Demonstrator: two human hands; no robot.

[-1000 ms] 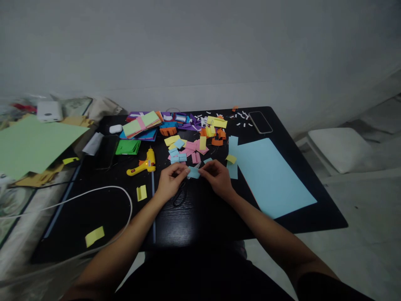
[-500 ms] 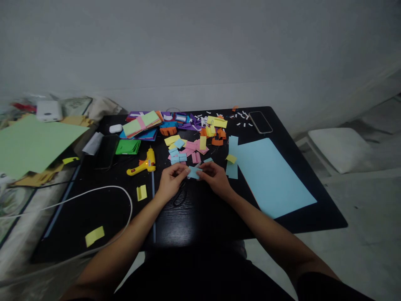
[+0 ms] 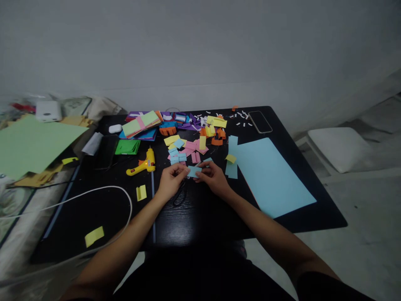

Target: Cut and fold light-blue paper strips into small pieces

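Dim grey wall [image 3: 200,50] spans the background, and a black tabletop [image 3: 175,228] with a faint grain and a soft sheen near its front edge stands against it. At far left, a large pale green sheet of paper [image 3: 37,144] lies beside a white box-shaped device [image 3: 49,111]. A thin white cable [image 3: 105,187] loops over the tabletop's left part, near a small yellow paper piece [image 3: 94,237]. Farther along come a bright green folded paper stack [image 3: 128,147], a yellow plastic glue gun [image 3: 146,164] and, behind them, a banded stack of coloured paper strips [image 3: 145,124].

Near the middle, the left hand [image 3: 171,181] and the right hand [image 3: 214,179] are slightly apart, thumbs and fingers pinching opposite ends of a small light-blue rectangular paper piece [image 3: 193,172]. It is between them, just in front of a pile of pink, yellow and blue paper pieces [image 3: 190,147]; whether it touches the tabletop cannot be told.

Rightward lie a dark-screened phone [image 3: 260,122] near the back edge and a large light-blue paper sheet [image 3: 275,175]. Beyond the tabletop, a white seat [image 3: 340,148] stands over a pale floor [image 3: 369,234].
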